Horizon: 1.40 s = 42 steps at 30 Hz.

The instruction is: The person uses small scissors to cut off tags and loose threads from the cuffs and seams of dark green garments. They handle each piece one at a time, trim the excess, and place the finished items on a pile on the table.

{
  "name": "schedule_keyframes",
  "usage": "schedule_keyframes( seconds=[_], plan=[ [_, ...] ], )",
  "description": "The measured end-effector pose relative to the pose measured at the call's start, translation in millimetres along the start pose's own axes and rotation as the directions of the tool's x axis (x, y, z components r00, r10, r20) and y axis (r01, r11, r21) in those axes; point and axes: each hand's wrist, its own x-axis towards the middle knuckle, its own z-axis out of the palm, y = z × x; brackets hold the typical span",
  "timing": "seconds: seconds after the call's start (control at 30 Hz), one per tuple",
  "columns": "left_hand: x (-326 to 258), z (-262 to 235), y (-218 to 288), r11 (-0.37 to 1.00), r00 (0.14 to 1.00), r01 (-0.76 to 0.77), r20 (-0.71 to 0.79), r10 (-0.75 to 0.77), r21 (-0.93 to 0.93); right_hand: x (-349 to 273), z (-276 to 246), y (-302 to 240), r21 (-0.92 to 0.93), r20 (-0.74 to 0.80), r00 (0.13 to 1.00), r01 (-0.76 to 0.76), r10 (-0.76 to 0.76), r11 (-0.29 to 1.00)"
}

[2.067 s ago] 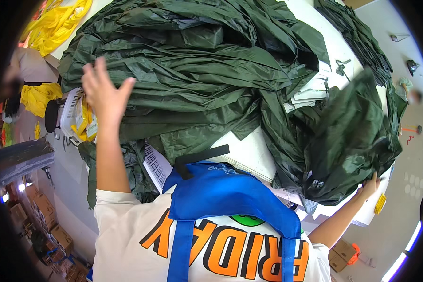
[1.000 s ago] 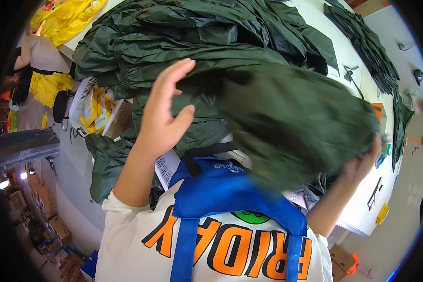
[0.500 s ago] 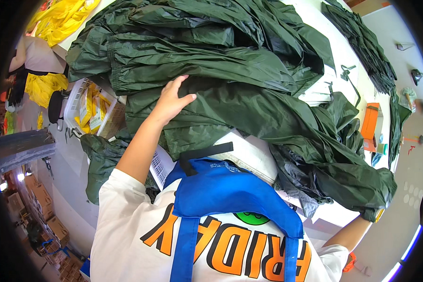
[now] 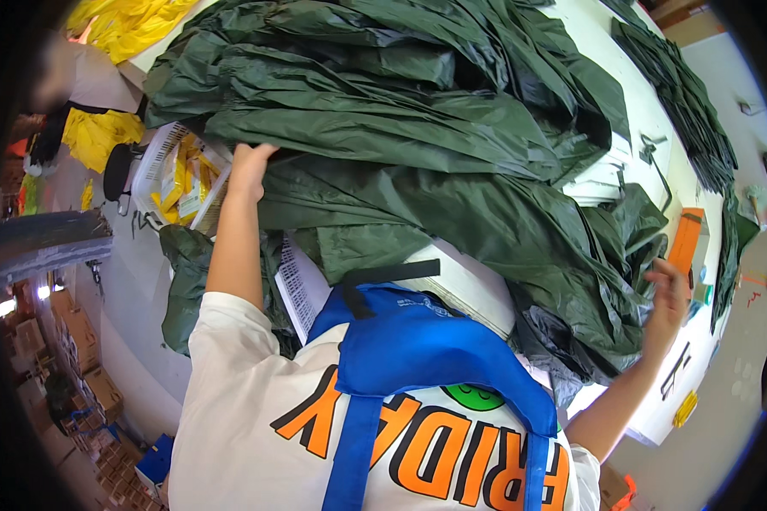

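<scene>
Dark green waterproof garments (image 4: pixel 383 128) with gathered edges lie in a heap across the white table. The nearest length of dark green waterproof fabric (image 4: pixel 452 200) runs from the left toward the right in front of me. At its left end my left hand (image 4: pixel 249 175) is closed on the fabric edge, its fingertips partly tucked against the folds. My right hand (image 4: pixel 669 298) is lifted beside the right end of the fabric, fingers apart and slightly bent, a little blurred, with nothing in it.
A white plastic basket (image 4: pixel 152 167) with yellow packets (image 4: pixel 187 183) stands at the left. Beyond the right hand is an orange box (image 4: pixel 686 240). More dark green garments (image 4: pixel 682 111) lie far right. A person (image 4: pixel 98 77) is at the upper left near yellow fabric (image 4: pixel 102 140).
My left hand has moved left to the fabric's left end and closed there. My right hand has let go of the right end and come up; that end has drawn back left.
</scene>
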Motion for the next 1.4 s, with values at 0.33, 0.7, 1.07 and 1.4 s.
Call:
schedule_keyframes(
  seconds=[0.33, 0.7, 1.07, 1.4],
  plan=[
    [-53, -1, 136, 0.608, 0.86, 0.026, 0.328, 0.391, -0.793, 4, 171, -136, 0.265, 0.246, 0.871, 0.361, -0.425, 0.894],
    [-79, 36, 206, 0.656, 0.378, -0.46, 0.536, 0.754, -0.598, 236, 45, 70, 0.921, -0.165, 0.961, 0.07, 0.221, 0.383],
    [11, -35, -43, 0.975, 1.0, 0.0, 0.013, -0.003, 0.221, 85, 68, 56, 0.853, -0.374, 0.781, 0.079, 0.5, 0.516],
    [-122, 11, 66, 0.891, 0.92, -0.077, 0.313, 0.237, -0.447, -8, 210, -147, 0.62, 0.355, 0.87, 0.055, -0.342, 0.783]
  ],
)
